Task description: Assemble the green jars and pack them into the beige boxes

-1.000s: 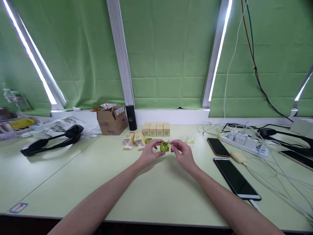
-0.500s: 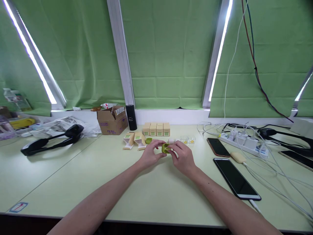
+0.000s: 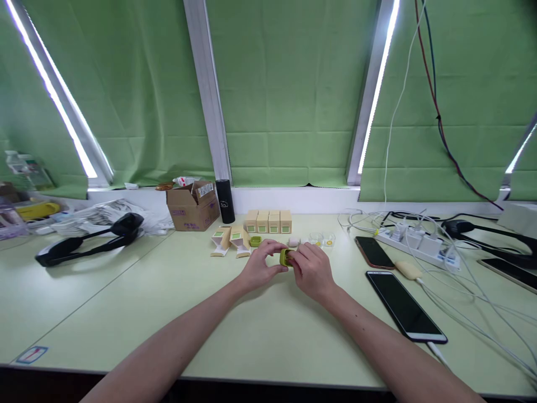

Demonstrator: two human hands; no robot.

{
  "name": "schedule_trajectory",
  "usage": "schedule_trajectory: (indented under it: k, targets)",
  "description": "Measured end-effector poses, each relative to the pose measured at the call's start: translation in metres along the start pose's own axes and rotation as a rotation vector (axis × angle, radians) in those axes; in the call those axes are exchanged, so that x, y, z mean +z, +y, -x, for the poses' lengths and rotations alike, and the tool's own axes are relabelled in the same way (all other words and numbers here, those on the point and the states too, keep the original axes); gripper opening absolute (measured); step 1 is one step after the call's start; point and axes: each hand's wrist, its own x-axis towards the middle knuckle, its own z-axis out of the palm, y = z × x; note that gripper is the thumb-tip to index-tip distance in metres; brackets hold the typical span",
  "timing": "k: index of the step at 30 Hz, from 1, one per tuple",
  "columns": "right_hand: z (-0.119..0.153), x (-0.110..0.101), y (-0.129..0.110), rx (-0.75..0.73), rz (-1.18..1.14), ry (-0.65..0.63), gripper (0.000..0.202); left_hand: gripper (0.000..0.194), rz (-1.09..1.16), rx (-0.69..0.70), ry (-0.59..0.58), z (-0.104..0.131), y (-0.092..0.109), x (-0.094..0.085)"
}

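Over the middle of the table, my left hand holds a small green square case between thumb and fingers, its open face turned to the right. The bunched fingertips of my right hand reach into that opening; whatever they pinch is hidden. A second green case lies just beyond my left hand, beside two opened cardboard boxes. Behind my hands are a small pale pink cylinder and clear round plastic cups with a little yellow in them.
Several closed small cardboard boxes stand in a row at the back. Left of them are a black cylinder and a larger carton. At right lie phones, a power strip and loose white cables.
My right fingers have moved deeper into the green case, covering more of its inside. The case has turned slightly and shifted a little right. More of the second case and the pink cylinder shows.
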Motion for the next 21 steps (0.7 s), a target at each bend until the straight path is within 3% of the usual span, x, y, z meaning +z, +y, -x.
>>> schedule_trajectory:
  k: [21]
  targets:
    - [0.0012, 0.0016, 0.0052, -0.052, -0.05, -0.029, 0.021, 0.047, -0.029, -0.019, -0.025, -0.0002, -0.0019, -0.0027]
